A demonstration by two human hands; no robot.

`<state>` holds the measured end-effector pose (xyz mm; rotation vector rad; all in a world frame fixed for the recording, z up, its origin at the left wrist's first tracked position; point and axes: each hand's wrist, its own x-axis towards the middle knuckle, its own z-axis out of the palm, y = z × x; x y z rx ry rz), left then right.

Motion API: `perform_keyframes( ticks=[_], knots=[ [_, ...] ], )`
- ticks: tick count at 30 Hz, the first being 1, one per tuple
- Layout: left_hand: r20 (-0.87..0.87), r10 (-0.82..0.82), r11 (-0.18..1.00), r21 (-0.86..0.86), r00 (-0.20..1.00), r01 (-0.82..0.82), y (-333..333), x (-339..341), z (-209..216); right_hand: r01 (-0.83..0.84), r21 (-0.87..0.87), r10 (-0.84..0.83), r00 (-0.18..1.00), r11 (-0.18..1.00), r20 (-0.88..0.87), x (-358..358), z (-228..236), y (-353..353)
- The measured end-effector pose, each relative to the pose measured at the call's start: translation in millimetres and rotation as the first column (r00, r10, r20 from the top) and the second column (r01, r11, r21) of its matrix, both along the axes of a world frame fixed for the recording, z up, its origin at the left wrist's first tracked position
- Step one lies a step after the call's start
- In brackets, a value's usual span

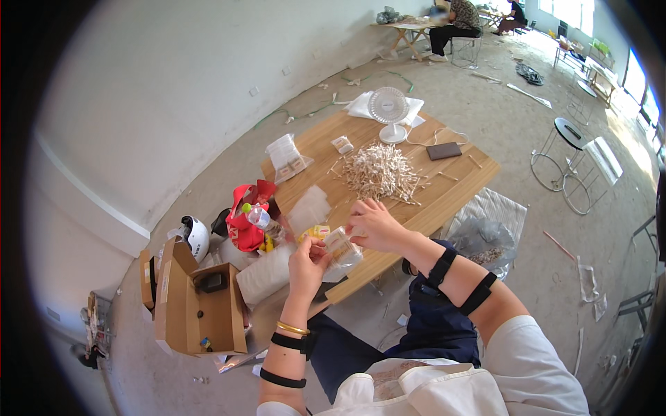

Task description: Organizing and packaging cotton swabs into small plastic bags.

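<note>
Desk (433, 197): pale wood, spread out ahead of the person's lap.
Left hand (307, 262): fingers pinched the packet's left side, thumb toward its face.
Packet (343, 251): clear, with small cartons inside, held up by the desk's near edge; its long axis seemed to slant from upper left to lower right, though folds blurred this.
Right hand (374, 223): fingers bent together at the packet's upper right; firm pinch or light touch, could not tell. Packet lay left of and below these fingers, right of the left hand's; both hands were equally near.
Swabs (381, 171): heaped just beyond the right hand.
Fan (388, 111): stood past the heap.
</note>
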<state>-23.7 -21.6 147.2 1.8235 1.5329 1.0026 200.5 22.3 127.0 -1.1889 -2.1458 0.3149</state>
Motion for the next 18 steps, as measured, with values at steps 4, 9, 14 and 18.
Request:
perform_keyframes(
  ticks=[4, 9, 14, 18],
  knots=[
    [-0.056, -0.031, 0.999, 0.012, 0.998, 0.032, 0, 1, -1, -0.133, 0.043, 0.132, 0.99, 0.99, 0.042, -17, 1, 2],
    [-0.099, -0.057, 0.998, 0.014, 0.993, 0.059, 0, -3, -5, -0.165, 0.058, 0.159, 0.983, 0.985, 0.094, -22, 1, 5],
    [-0.115, -0.053, 0.998, 0.032, 0.992, 0.057, -2, -2, -6, -0.228, 0.109, 0.215, 0.969, 0.967, 0.125, -20, 5, 3],
    [-0.124, -0.084, 0.994, 0.066, 0.989, 0.092, -2, -6, -6, -0.23, 0.144, 0.213, 0.969, 0.962, 0.125, -23, 4, 2]
  ],
)
